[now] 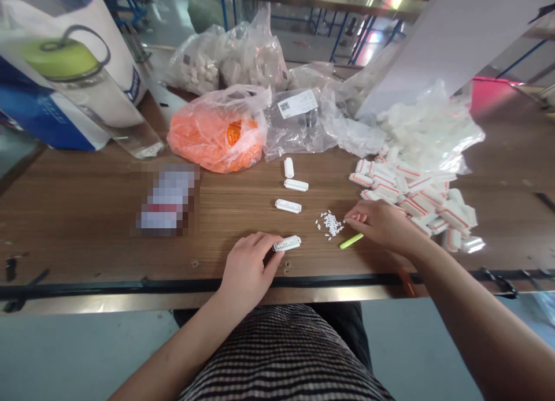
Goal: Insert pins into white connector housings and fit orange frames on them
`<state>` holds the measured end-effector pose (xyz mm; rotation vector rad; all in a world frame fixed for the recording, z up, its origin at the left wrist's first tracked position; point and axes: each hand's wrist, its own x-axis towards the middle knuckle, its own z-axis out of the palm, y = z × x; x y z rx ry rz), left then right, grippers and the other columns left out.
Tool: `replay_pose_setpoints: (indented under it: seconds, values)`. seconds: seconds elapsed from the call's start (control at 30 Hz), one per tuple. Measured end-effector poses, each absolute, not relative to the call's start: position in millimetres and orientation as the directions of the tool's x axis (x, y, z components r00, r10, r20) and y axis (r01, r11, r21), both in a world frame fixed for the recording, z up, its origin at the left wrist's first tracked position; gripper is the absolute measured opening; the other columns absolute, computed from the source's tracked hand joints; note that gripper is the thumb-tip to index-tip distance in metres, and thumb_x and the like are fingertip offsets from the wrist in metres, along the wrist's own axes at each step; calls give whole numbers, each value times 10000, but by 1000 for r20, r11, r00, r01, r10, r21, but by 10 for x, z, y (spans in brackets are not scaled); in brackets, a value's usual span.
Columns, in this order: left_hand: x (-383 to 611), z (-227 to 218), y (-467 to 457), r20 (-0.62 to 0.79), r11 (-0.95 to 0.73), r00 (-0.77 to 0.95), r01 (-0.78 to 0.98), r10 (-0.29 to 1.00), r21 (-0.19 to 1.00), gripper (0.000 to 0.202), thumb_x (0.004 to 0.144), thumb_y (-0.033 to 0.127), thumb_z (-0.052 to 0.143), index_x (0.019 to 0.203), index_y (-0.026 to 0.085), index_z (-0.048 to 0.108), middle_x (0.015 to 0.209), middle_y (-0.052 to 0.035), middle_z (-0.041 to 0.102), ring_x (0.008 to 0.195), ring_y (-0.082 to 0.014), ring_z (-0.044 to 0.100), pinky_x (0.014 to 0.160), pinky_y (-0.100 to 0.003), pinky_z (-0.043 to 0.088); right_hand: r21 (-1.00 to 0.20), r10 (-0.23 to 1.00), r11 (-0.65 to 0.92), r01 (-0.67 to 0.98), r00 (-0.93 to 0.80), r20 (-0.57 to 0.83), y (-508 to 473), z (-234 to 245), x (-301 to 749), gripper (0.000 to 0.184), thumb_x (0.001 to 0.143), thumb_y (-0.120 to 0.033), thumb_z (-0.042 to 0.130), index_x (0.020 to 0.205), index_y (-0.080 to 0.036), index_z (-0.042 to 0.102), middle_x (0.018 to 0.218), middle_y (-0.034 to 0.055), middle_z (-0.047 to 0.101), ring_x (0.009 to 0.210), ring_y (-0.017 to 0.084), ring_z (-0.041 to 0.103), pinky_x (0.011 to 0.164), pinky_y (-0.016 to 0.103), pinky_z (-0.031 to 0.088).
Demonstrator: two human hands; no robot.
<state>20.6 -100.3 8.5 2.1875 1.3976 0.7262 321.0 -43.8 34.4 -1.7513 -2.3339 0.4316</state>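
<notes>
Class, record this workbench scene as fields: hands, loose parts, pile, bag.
Left hand: holds a white connector by its left end
Right hand: fingertips beside the small white pins; whether holding one is unclear
Green stick: on table, near right hand
Three white blocks: separate, beyond the connector
Pile: orange-striped white pieces, right side
Bag: translucent, orange contents, farther back

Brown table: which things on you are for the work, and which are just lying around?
Seems for the work:
white block in the left hand
tiny white pieces by the right hand
orange-striped white blocks

Probably just lying around:
green-lidded bottle
pixelated item
</notes>
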Motion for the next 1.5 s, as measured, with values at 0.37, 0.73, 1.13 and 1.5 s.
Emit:
replay_pose_setpoints:
  seconds: [0.37, 0.73, 1.13, 1.5]
  values:
    - [215, 81, -1018, 184, -381, 344, 697, 921, 607, 105, 900, 214, 598, 997, 222, 639, 896, -19, 688, 764, -196, 607, 712, -371, 487, -737, 932, 321, 595, -337, 134, -685, 436, 2472, 140, 812, -214, 604, 678, -212, 644, 668, -7, 650, 629, 134, 576, 629, 291, 450]
    - [220, 97, -1014, 193, -385, 345, 665, 918, 640, 93, 903, 197, 597, 984, 208, 642, 907, -29, 698, 779, -204, 621, 718, -380, 498, -702, 882, 432, 566, -429, 197, -739, 206, 2183, 146, 865, -216, 585, 729, -203, 635, 656, -32, 576, 600, 106, 515, 703, 330, 393]
    - [220, 80, -1017, 210, -390, 339, 651, 917, 651, 113, 890, 178, 613, 999, 204, 630, 936, -24, 698, 803, -211, 622, 737, -397, 502, -417, 759, 650, 636, -505, 411, -793, 274, 2192, 168, 850, -184, 557, 795, -230, 709, 670, -11, 662, 629, 144, 557, 712, 354, 361]
    - [205, 75, -1008, 194, -390, 350, 673, 916, 629, 106, 903, 192, 599, 1002, 215, 626, 923, -24, 687, 803, -214, 616, 743, -393, 489, -401, 768, 639, 657, -510, 387, -804, 313, 2243, 185, 885, -206, 556, 824, -206, 731, 705, 9, 698, 676, 158, 610, 743, 370, 408]
